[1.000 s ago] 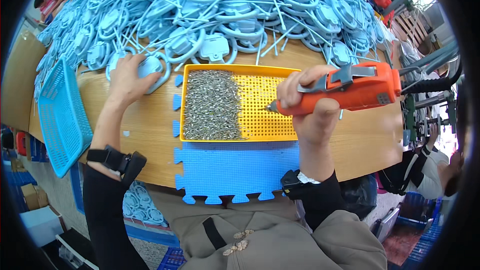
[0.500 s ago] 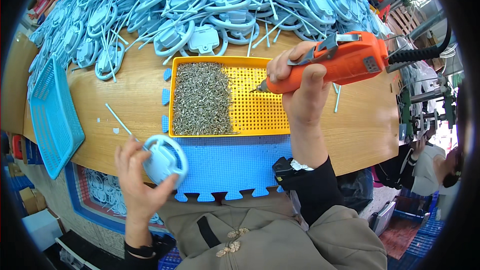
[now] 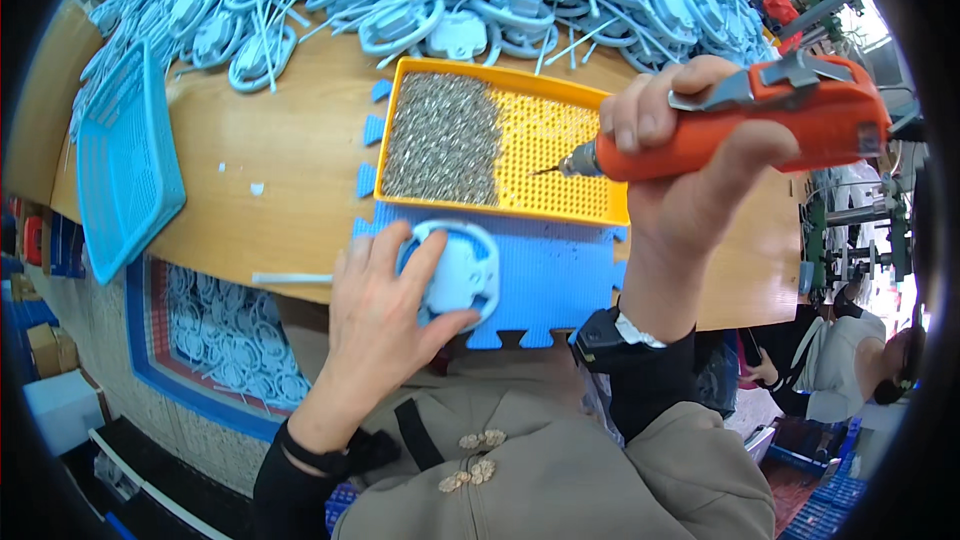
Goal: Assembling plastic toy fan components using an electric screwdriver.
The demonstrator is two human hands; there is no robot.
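Observation:
My left hand [image 3: 390,305] grips a light blue plastic ring-shaped part [image 3: 462,275] that lies over the blue foam mat [image 3: 545,285]. Its thin stem pokes out to the left of my fingers. In my right hand [image 3: 675,165] is an orange electric screwdriver [image 3: 745,130], with fingers and thumb wrapped round its body. The bit points left, above the perforated half of a yellow tray [image 3: 505,203]. Small metal screws [image 3: 440,140] fill the tray's left half.
A heap of similar light blue parts [image 3: 480,0] covers the table's far side. An empty blue basket [image 3: 130,165] stands at the left. Below the table edge, a blue-rimmed bin [image 3: 150,370] holds more parts. Another person [image 3: 850,360] is at the right.
My left hand has brought the ring-shaped part rightward onto the mat. My right hand has moved right with the screwdriver. The whole view has shifted.

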